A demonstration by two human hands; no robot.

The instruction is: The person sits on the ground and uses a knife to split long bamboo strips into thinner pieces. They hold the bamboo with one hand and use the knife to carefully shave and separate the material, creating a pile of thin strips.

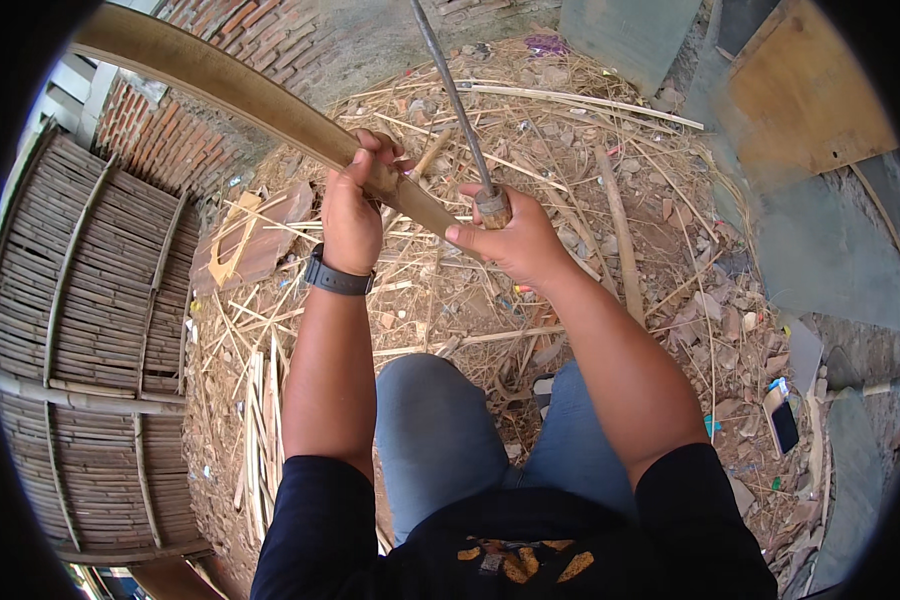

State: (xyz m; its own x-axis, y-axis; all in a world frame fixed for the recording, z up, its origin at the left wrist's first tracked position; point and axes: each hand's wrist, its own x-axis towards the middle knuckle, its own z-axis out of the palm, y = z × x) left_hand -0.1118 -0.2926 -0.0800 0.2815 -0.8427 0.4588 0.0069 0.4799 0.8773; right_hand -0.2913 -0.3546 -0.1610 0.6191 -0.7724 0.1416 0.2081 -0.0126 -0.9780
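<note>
A long, split piece of bamboo (232,92) slants from the upper left down to the middle. My left hand (355,205), with a dark watch on its wrist, is closed around it near its lower end. My right hand (526,240) grips the wooden handle of a long, thin, dark metal tool (454,100) that points up and away; it may be a blade seen edge-on, but I cannot tell. The right thumb rests against the bamboo's lower tip. Part of the handle is hidden in the palm.
Thin bamboo strips (258,430) and rubble litter the ground around my knees. A bamboo-slat panel (110,300) stands at left, a brick wall (170,135) behind. Grey sheets (820,245) and a brown board (805,100) lean at right; a phone (782,425) lies below them.
</note>
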